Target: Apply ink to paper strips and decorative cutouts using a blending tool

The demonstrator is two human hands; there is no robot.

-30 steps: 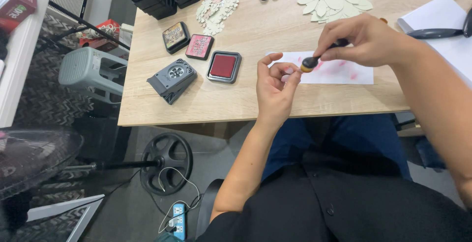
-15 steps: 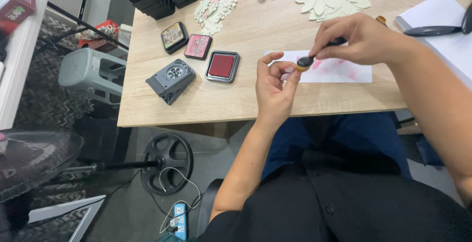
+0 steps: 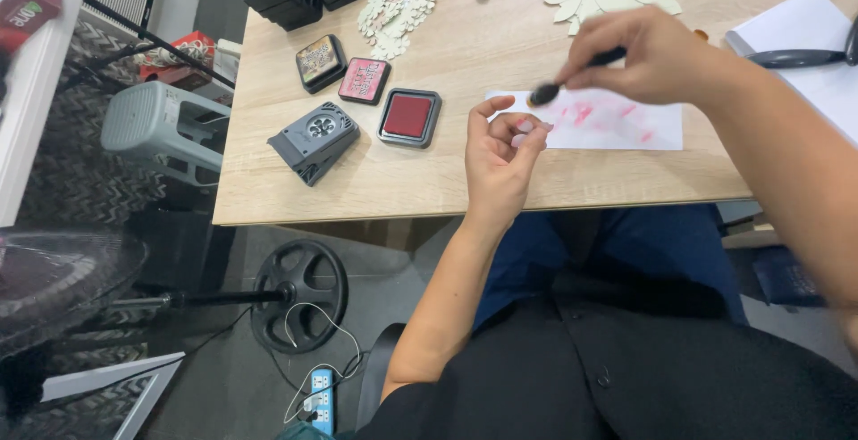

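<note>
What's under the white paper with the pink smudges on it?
The white paper lies flat on the wooden table, which shows all around it. The part of the table right under the sheet is covered. The right hand holds a dark-tipped tool above the paper's left end.

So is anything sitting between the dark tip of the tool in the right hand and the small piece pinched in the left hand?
Nothing visible does. The right hand holds the blending tool just above the left hand, whose fingertips pinch a small pale piece. Only open air over the pink-smeared paper separates them.
</note>
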